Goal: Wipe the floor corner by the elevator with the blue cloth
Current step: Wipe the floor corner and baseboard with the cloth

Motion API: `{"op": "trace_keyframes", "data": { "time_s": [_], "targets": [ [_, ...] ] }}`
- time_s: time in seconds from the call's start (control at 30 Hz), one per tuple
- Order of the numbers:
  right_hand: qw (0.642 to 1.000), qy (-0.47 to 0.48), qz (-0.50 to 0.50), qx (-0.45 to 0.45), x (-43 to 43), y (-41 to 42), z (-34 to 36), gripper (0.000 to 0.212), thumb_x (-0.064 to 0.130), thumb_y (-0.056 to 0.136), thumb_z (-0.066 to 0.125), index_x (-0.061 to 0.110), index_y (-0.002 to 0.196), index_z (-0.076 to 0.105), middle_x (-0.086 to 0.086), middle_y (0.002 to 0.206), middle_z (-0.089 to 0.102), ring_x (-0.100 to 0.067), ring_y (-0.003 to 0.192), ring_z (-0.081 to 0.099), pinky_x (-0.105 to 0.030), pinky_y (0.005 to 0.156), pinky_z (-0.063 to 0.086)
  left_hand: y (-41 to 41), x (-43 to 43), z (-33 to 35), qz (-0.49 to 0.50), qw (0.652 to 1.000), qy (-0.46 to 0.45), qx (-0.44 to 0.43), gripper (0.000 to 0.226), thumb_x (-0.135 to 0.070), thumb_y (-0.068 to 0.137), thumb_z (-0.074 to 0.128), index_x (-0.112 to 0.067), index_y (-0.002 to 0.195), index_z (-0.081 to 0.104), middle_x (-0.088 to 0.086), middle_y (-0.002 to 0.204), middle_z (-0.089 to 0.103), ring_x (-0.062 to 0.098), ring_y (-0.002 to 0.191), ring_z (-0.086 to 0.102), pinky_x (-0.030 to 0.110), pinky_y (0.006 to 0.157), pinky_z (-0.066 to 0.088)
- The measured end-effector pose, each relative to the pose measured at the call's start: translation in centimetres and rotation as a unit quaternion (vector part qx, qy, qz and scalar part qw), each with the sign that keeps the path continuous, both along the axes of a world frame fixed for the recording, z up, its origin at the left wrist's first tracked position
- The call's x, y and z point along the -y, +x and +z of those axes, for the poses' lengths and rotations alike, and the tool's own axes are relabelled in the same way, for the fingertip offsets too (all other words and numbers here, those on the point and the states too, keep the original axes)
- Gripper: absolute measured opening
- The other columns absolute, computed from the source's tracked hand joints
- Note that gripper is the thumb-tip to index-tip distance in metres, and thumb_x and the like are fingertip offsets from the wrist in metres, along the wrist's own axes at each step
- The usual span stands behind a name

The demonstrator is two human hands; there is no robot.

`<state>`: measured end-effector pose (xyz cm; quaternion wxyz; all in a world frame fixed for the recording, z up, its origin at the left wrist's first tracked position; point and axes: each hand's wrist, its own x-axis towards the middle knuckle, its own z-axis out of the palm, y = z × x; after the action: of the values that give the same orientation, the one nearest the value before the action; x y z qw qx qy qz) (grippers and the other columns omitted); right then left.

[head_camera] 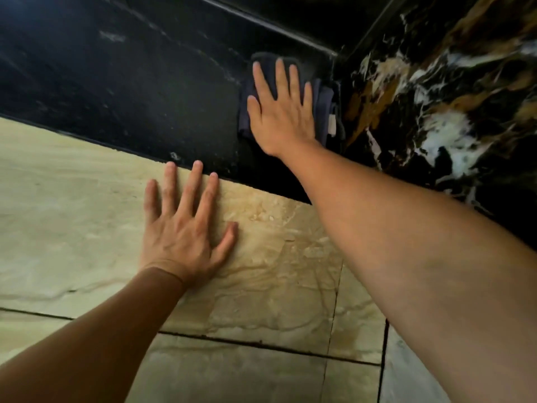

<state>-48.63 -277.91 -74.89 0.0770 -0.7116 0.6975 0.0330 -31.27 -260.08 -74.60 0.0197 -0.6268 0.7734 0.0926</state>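
Fingers of left hand [183, 228] spread wide, flat on beige floor tile [72, 199], holding nothing; bracing only. Farther out: right hand [280, 112] splayed, palm pressing blue cloth [322, 109] onto dark floor strip [130, 97]. Cloth directly under fingers, long axis running away from body. Corner [334, 58] just beyond fingertips, up-right, beside veined marble wall [436, 112]. Right hand nearer; next push likely toward corner.

1. The cloth [322, 106] showed dark navy blue, almost black at its top edge, with a small pale tag on its right side.
2. The floor strip [116, 77] beneath it was black, flecked with faint grey veins.
3. The wall panel [441, 112] was black marble streaked with white and golden-brown.
4. The floor tiles [72, 199] ran cream and beige, swirled with tan, split by dark grout lines.
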Motion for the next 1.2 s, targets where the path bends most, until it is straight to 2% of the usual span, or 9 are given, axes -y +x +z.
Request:
{"op": "trace_keyframes", "data": {
  "time_s": [0.13, 0.23, 0.5, 0.57, 0.77, 0.83, 1.03, 1.1, 1.2],
  "targets": [
    [0.999, -0.04, 0.006, 0.019, -11.0, 0.6, 0.4, 0.062, 0.047, 0.1, 0.024, 0.028, 0.159, 0.015, -0.011, 0.168, 0.013, -0.03, 0.155, 0.008, -0.053, 0.124, 0.01, 0.0, 0.0, 0.6, 0.005, 1.0, 0.026, 0.007, 0.084, -0.067, 0.089, 0.02, -0.017, 0.157, 0.018, 0.013, 0.166, 0.01, 0.04, 0.152, -0.003, 0.062, 0.119, 0.009],
    [0.999, -0.018, 0.038, 0.012, -18.1, -0.1, 0.6, 0.064, 0.047, 0.098, 0.031, 0.03, 0.158, 0.017, -0.011, 0.168, 0.015, -0.031, 0.155, 0.01, -0.055, 0.123, 0.012, -0.4, 0.1, 0.7, 0.004, 0.999, 0.038, 0.005, 0.085, -0.066, 0.088, 0.023, -0.016, 0.157, 0.019, 0.014, 0.167, 0.008, 0.041, 0.152, -0.004, 0.062, 0.118, 0.008],
    [1.0, 0.005, -0.025, 0.005, 3.7, -1.8, 0.2, 0.063, 0.052, 0.098, 0.014, 0.035, 0.158, 0.007, -0.003, 0.17, 0.003, -0.026, 0.156, -0.001, -0.049, 0.124, -0.003, 0.2, -0.1, -0.3, -0.003, 1.0, 0.006, -0.011, 0.084, -0.066, 0.089, 0.025, -0.016, 0.156, 0.021, 0.014, 0.166, 0.015, 0.042, 0.152, 0.001, 0.063, 0.118, 0.01],
    [0.999, -0.006, -0.03, 0.016, 2.4, -1.7, 0.3, 0.062, 0.051, 0.099, 0.013, 0.033, 0.158, 0.007, -0.004, 0.17, 0.004, -0.026, 0.156, 0.0, -0.048, 0.124, -0.003, 0.2, 0.1, -0.1, -0.005, 1.0, 0.011, -0.012, 0.084, -0.066, 0.089, 0.025, -0.016, 0.156, 0.022, 0.015, 0.165, 0.015, 0.042, 0.152, 0.001, 0.063, 0.118, 0.01],
    [1.0, -0.026, -0.011, 0.002, -14.7, -1.3, 0.3, 0.062, 0.048, 0.1, 0.021, 0.029, 0.158, 0.012, -0.009, 0.168, 0.014, -0.031, 0.155, 0.01, -0.054, 0.124, 0.011, -0.2, 0.2, 0.8, 0.006, 0.999, 0.045, 0.003, 0.086, -0.068, 0.088, 0.024, -0.018, 0.158, 0.015, 0.014, 0.167, 0.006, 0.04, 0.152, -0.006, 0.061, 0.119, 0.006],
    [1.0, -0.01, -0.01, -0.005, -13.4, -1.3, 0.2, 0.063, 0.05, 0.099, 0.02, 0.03, 0.158, 0.011, -0.009, 0.168, 0.012, -0.031, 0.155, 0.008, -0.054, 0.124, 0.009, -0.1, 0.2, 0.7, 0.005, 0.999, 0.049, 0.005, 0.086, -0.068, 0.089, 0.026, -0.018, 0.158, 0.015, 0.013, 0.167, 0.006, 0.041, 0.152, -0.006, 0.061, 0.119, 0.006],
    [1.0, 0.004, 0.002, 0.005, 2.5, -1.9, 0.4, 0.063, 0.051, 0.099, 0.013, 0.032, 0.159, 0.005, -0.004, 0.17, 0.001, -0.027, 0.156, -0.001, -0.049, 0.125, -0.001, 0.0, -0.1, -0.4, 0.002, 1.0, 0.007, -0.007, 0.083, -0.065, 0.09, 0.027, -0.017, 0.157, 0.017, 0.013, 0.166, 0.01, 0.041, 0.152, -0.001, 0.061, 0.119, 0.007],
    [1.0, -0.006, 0.006, -0.002, 2.8, -2.0, 0.4, 0.062, 0.051, 0.1, 0.013, 0.032, 0.159, 0.006, -0.004, 0.17, 0.002, -0.027, 0.156, -0.001, -0.049, 0.125, 0.0, 0.1, 0.1, -0.5, -0.002, 1.0, 0.01, -0.001, 0.083, -0.066, 0.09, 0.026, -0.018, 0.157, 0.017, 0.012, 0.166, 0.01, 0.041, 0.152, -0.001, 0.061, 0.119, 0.008],
    [0.999, -0.034, -0.033, 0.014, -4.6, -1.2, 0.5, 0.063, 0.049, 0.1, 0.017, 0.029, 0.159, 0.011, -0.007, 0.169, 0.01, -0.029, 0.155, 0.006, -0.051, 0.124, 0.006, 0.0, -0.1, 0.1, 0.003, 1.0, 0.027, 0.007, 0.085, -0.067, 0.09, 0.023, -0.019, 0.158, 0.012, 0.011, 0.167, 0.005, 0.039, 0.152, -0.006, 0.06, 0.12, 0.005]
  ]
}}
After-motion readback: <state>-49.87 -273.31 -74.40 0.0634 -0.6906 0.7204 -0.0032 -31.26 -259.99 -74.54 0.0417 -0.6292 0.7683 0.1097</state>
